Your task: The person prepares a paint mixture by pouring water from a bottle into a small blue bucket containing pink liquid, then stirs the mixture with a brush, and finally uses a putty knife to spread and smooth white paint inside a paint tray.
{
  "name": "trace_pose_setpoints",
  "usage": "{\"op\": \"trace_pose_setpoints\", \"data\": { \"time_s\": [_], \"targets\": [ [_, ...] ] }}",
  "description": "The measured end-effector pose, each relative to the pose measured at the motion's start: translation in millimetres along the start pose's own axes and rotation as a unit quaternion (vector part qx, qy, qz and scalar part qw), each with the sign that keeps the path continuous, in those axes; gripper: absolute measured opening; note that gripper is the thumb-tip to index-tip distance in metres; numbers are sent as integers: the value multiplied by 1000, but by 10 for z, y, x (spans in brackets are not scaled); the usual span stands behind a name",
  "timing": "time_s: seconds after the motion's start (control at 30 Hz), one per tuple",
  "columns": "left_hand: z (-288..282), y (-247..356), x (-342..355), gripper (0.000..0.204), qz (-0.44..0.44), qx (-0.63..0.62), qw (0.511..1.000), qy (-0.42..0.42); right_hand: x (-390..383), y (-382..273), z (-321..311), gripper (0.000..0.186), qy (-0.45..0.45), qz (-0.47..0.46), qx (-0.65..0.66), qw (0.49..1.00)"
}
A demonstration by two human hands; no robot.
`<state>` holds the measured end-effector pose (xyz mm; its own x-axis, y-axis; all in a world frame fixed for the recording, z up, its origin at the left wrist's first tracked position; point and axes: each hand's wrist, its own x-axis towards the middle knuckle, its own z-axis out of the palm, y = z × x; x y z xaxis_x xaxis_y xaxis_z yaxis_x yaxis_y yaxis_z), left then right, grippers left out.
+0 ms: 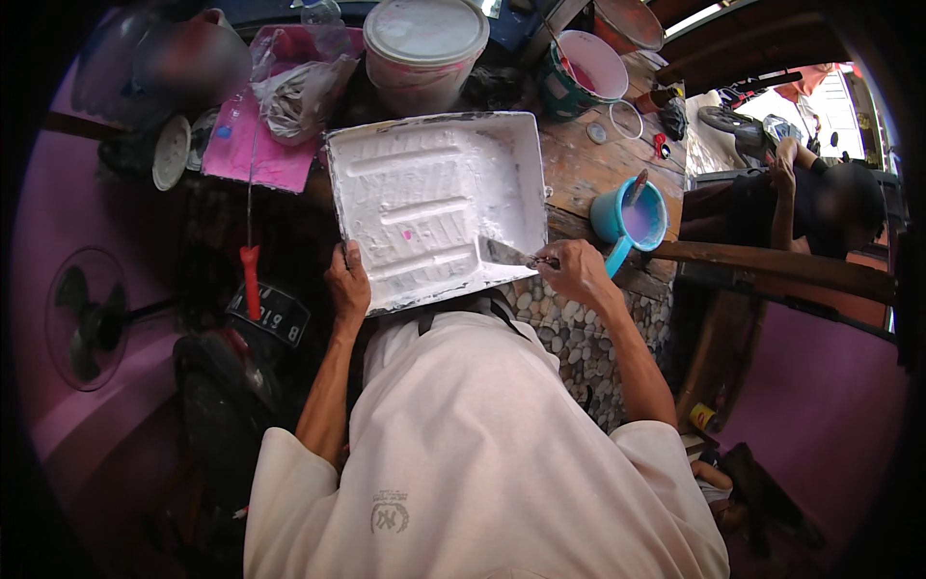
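A white paint tray (526, 183) with raised ribs, coated in white paint, lies in front of me on the table. My left hand (348, 278) grips its near left corner, the thumb over the rim. In my right hand (575, 269) is a putty knife (502, 253), closed around its handle. The knife's flat blade is over the tray's near right part, close to the painted surface; whether it touches cannot be told. A small pink fleck (407, 234) sits on the white paint.
A light-blue dipper (617, 253) with liquid and a brush stands right. Behind are a lidded white bucket (424, 68), a green bucket (559, 96) and a pink tray (275, 174) under plastic. A red-handled roller frame (250, 280) hangs left, near a fan (89, 314). Another person (772, 207) sits right.
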<state>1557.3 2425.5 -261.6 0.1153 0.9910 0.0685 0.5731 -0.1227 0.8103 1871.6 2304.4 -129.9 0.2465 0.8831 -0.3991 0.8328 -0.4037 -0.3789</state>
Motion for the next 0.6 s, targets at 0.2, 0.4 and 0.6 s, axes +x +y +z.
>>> {"op": "trace_pose_setpoints", "data": {
  "time_s": [0.2,0.4,0.6],
  "targets": [
    [-1,15,-7,38,-3,12,1000,2,155,233,-54,24,8,0,-48,999],
    [-6,57,-17,38,-12,3,1000,4,220,338,30,24,-8,10,5,1000],
    [-12,65,-25,38,-16,2,1000,4,241,268,-17,23,66,29,40,997]
  ]
}}
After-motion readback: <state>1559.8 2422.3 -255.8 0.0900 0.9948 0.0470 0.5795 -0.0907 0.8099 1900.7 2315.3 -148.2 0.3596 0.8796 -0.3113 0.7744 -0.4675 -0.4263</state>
